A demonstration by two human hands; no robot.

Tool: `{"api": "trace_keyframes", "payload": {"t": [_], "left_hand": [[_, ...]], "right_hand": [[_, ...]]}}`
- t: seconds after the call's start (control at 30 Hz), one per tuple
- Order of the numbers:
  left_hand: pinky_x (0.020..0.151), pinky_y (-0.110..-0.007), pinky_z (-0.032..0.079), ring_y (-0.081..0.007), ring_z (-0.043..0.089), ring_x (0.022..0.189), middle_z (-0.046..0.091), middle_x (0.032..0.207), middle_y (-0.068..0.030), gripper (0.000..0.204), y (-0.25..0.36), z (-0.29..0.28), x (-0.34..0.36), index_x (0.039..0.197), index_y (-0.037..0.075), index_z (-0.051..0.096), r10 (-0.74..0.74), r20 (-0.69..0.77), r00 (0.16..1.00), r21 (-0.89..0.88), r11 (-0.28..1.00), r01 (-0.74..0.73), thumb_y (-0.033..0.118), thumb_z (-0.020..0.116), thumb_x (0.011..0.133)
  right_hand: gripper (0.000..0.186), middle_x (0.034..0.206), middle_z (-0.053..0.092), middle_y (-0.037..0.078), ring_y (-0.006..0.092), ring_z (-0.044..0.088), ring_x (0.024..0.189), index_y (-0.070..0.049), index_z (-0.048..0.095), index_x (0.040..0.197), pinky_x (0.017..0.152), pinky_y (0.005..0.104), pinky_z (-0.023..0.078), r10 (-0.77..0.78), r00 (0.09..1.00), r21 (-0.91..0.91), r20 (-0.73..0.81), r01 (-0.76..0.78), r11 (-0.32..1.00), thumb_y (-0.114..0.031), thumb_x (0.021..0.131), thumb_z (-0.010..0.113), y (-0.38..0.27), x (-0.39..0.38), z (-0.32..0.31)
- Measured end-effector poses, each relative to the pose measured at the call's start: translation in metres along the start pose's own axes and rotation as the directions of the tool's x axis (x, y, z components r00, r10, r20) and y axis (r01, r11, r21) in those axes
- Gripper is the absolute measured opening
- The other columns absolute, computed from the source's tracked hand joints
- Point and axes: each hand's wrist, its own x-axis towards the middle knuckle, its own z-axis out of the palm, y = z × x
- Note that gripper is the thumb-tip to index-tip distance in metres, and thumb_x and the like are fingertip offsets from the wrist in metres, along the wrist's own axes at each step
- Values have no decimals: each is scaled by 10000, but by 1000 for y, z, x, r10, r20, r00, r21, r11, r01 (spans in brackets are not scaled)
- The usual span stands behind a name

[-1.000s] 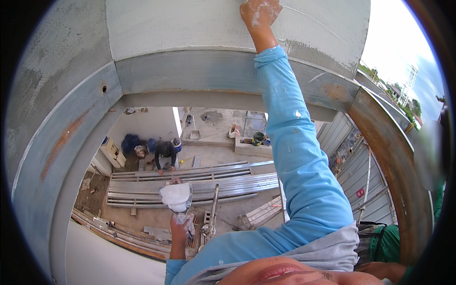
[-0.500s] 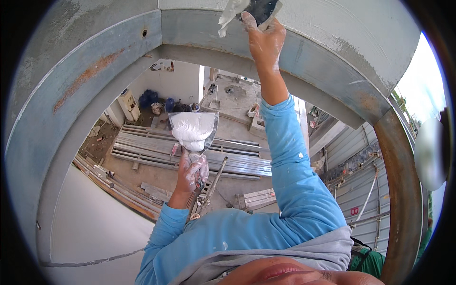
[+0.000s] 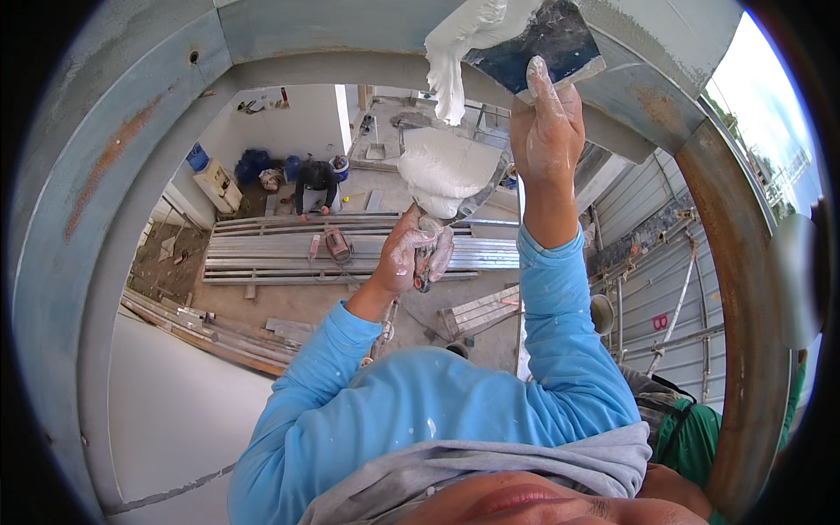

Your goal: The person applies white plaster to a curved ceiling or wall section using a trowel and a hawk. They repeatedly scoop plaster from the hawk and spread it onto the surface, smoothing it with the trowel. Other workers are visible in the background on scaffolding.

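White, thick wet paste (image 3: 453,66), head view: one mass, spread over the left part of a dark, flat, roughly rectangular metal blade (image 3: 549,51) and sagging past its left edge in a ragged tongue. Right hand (image 3: 549,131), paste-smeared: pinching that blade at its lower edge, thumb laid on the near face, fingers mostly hidden behind; the blade extends above and to the left of the grip, tilted. Left hand (image 3: 418,252), paste-smeared: closed around the handle of a broad, flared, grey metal putty knife (image 3: 490,185), whose blade fans out above the fist, a smooth white mound (image 3: 446,168) covering most of its face. The two tools: near each other, the dark blade higher and to the right. Below: long, silver-coloured metal bars (image 3: 464,254) on the floor; a crouching co-worker in a black top (image 3: 317,179) beside them.
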Motion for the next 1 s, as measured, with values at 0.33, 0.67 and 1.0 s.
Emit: {"api": "trace_keyframes", "payload": {"t": [0.33, 0.67, 1.0], "left_hand": [[430, -291, 411, -160, 440, 435, 457, 586, -84, 569, -2, 29, 16, 1366, -53, 351, -42, 156, 987, 102, 994, 27, 189, 455, 862], [419, -290, 396, -150, 432, 435, 446, 597, -75, 580, 8, 35, 5, 1358, -28, 396, -200, 83, 976, 202, 963, 180, 211, 512, 842], [354, -288, 366, -163, 373, 383, 396, 533, -58, 440, 3, -23, -42, 1308, 49, 436, 8, -355, 935, 81, 996, 22, 209, 446, 898]], "right_hand": [[243, 1064, 694, 78, 151, 621, 925, 40, 645, 1149, 827, 288, 499, -41, 980, -188, 197, 78, 979, -124, 970, 637, -28, -50, -64], [509, 1154, 628, 117, 298, 593, 1076, -235, 746, 1166, 885, 391, 488, 59, 791, -699, 609, 500, 512, 51, 751, 675, -54, -33, -113], [341, 956, 639, 301, 436, 604, 904, 94, 633, 990, 850, 453, 457, -499, 866, -981, 38, 127, 147, -219, 881, 553, -167, 131, -203]]}}
